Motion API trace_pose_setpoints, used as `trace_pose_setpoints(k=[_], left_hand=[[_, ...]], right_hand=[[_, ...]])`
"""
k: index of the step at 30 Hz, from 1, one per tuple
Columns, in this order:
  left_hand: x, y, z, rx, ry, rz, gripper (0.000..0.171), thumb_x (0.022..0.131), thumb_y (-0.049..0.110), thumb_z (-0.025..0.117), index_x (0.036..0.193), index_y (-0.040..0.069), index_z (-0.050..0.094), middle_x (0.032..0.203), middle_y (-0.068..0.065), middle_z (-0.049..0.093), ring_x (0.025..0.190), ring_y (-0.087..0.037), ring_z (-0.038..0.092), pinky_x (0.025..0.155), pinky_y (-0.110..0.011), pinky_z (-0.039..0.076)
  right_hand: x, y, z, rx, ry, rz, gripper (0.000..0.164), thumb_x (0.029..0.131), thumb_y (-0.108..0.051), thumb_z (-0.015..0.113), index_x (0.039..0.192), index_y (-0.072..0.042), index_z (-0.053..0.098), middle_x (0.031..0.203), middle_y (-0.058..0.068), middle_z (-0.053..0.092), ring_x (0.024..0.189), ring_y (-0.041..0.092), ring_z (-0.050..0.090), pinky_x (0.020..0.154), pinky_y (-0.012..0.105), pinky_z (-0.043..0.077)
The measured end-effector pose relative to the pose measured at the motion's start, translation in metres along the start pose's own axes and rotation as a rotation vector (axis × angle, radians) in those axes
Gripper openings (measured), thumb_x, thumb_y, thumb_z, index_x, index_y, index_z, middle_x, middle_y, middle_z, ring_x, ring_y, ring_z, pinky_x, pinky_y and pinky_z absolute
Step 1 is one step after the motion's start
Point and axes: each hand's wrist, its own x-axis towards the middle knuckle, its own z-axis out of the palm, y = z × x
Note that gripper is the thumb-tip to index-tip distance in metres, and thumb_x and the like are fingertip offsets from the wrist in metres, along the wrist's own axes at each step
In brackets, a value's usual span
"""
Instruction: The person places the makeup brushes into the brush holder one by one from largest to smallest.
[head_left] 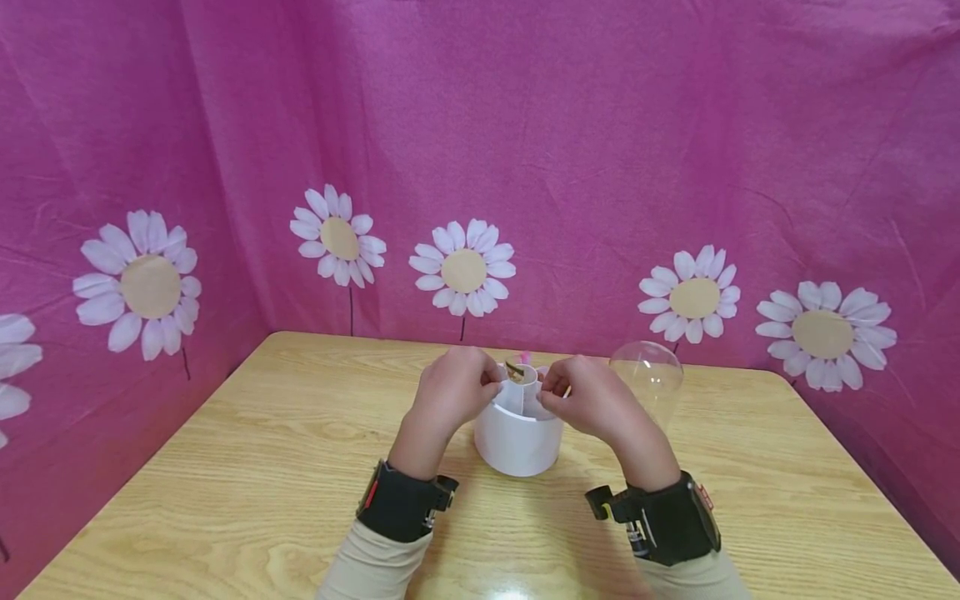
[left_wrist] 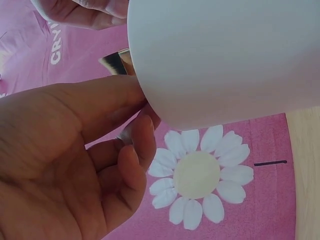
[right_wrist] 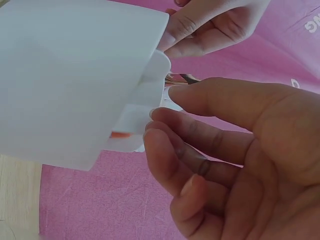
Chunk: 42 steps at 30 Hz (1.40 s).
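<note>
A white round makeup brush holder (head_left: 517, 446), with upright inner dividers, stands on the table between both hands. My left hand (head_left: 459, 385) pinches its upper edge on the left with thumb and index finger; the fingertips are partly hidden behind the white wall in the left wrist view. On the other side my right hand (head_left: 588, 396) has its thumb and curled fingers at the edge of the inner divider (right_wrist: 142, 117), which rises past the outer wall. A makeup brush (left_wrist: 116, 61) with dark bristles sticks out of the holder. Something orange (right_wrist: 121, 134) shows inside.
A clear dome cover (head_left: 647, 379) stands on the wooden table (head_left: 300, 467) behind the right hand. Something small and pink (head_left: 526, 357) shows behind the holder. A pink cloth (head_left: 525, 125) with white paper flowers hangs around the table's back and sides.
</note>
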Motion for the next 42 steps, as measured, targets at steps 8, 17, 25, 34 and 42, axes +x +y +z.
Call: trace_pose_setpoints(k=[8,17,25,34,42], left_hand=[[0.004,-0.005,0.001,0.001,0.076,-0.072,0.009,0.089,0.017,0.079,0.095,0.011,0.079,0.082,-0.001,0.068,0.081,-0.018,0.060,0.066,-0.032,0.051],[0.008,-0.009,0.005,0.002,0.160,-0.142,0.011,0.088,0.021,0.080,0.092,0.012,0.077,0.075,0.001,0.063,0.074,-0.017,0.058,0.060,-0.033,0.047],[0.011,-0.014,0.008,-0.012,0.235,-0.209,0.018,0.086,0.026,0.082,0.093,0.010,0.076,0.077,-0.003,0.069,0.076,-0.019,0.063,0.060,-0.034,0.051],[0.001,-0.021,-0.013,-0.057,0.041,-0.149,0.024,0.087,0.031,0.081,0.097,0.010,0.075,0.083,-0.002,0.066,0.079,-0.019,0.060,0.063,-0.032,0.050],[-0.006,-0.018,-0.020,-0.045,-0.078,-0.113,0.028,0.081,0.035,0.087,0.078,0.009,0.076,0.066,0.001,0.055,0.067,-0.016,0.051,0.054,-0.028,0.041]], right_hand=[[0.001,0.000,-0.004,0.018,0.097,0.004,0.013,0.092,-0.013,0.069,0.084,-0.004,0.073,0.075,0.003,0.067,0.068,0.017,0.059,0.059,0.030,0.050],[0.001,0.003,-0.006,0.024,0.215,0.038,0.014,0.093,-0.010,0.061,0.086,-0.003,0.070,0.076,0.006,0.066,0.069,0.020,0.060,0.062,0.032,0.051],[-0.001,0.002,-0.007,0.038,0.226,0.043,0.014,0.093,-0.009,0.060,0.087,-0.002,0.070,0.078,0.007,0.066,0.069,0.020,0.059,0.062,0.034,0.050],[0.000,0.002,-0.007,0.036,0.178,0.097,0.015,0.093,-0.009,0.059,0.097,0.000,0.069,0.084,0.012,0.069,0.070,0.022,0.060,0.058,0.033,0.049],[0.000,0.005,-0.005,0.033,0.121,0.158,0.022,0.095,-0.011,0.061,0.109,0.004,0.069,0.093,0.017,0.070,0.075,0.025,0.062,0.062,0.034,0.053]])
